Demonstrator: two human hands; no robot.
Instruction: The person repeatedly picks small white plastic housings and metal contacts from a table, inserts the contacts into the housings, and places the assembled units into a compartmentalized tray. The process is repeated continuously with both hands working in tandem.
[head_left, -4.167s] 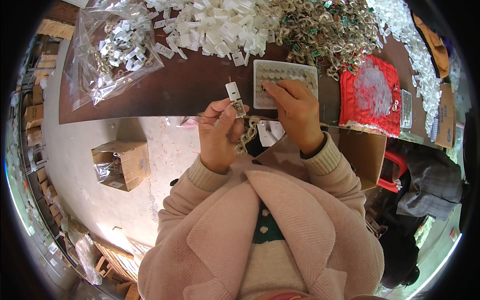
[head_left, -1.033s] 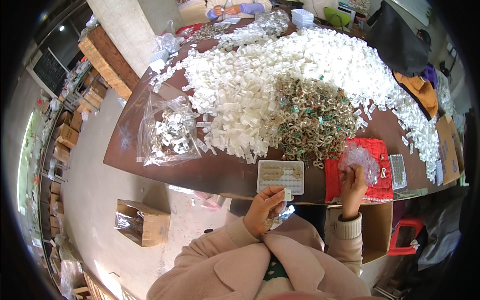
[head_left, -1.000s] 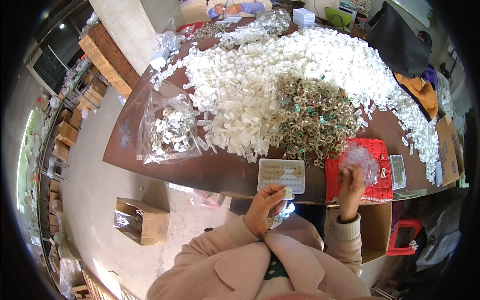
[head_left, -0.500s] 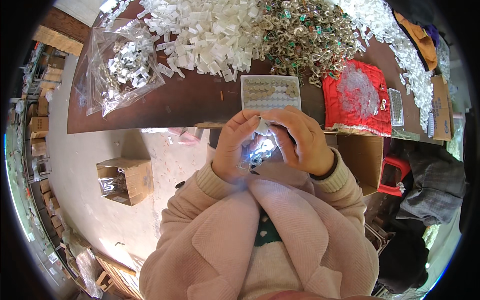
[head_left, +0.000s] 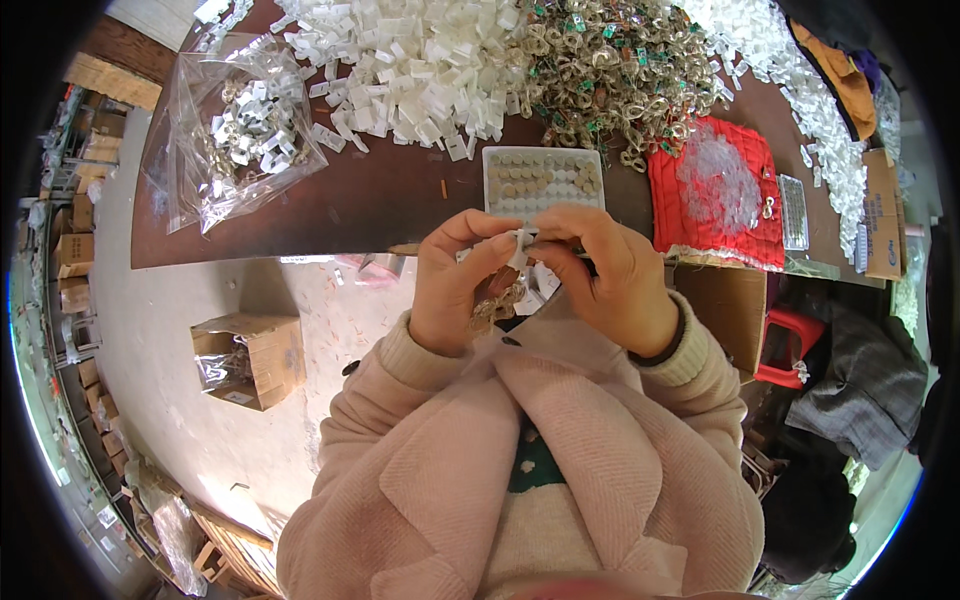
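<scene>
In front of my chest, both hands meet at a small white plastic case (head_left: 522, 240). My left hand (head_left: 458, 275) pinches it between thumb and fingertips, and a coil of thin wire (head_left: 497, 308) hangs below, unlit. My right hand (head_left: 608, 275) has its thumb and forefinger closed at the case's right side; a small dark bit shows there, too small to name. Just beyond the fingers, on the table's near edge, lies a white tray (head_left: 545, 207) with rows of round, coin-like cells (head_left: 520, 172).
On the brown table (head_left: 390, 200) are heaped white plastic cases (head_left: 420, 80) and coiled wires with green boards (head_left: 610, 75). A clear bag (head_left: 190, 200) lies left; a red cloth (head_left: 675, 215) with clear plastic bits lies right. A cardboard box (head_left: 275, 360) and red stool (head_left: 770, 370) stand lower.
The wire coil glowed bright bluish white before and is now dark. My hands have shifted slightly, and the white case has turned between my fingertips.
</scene>
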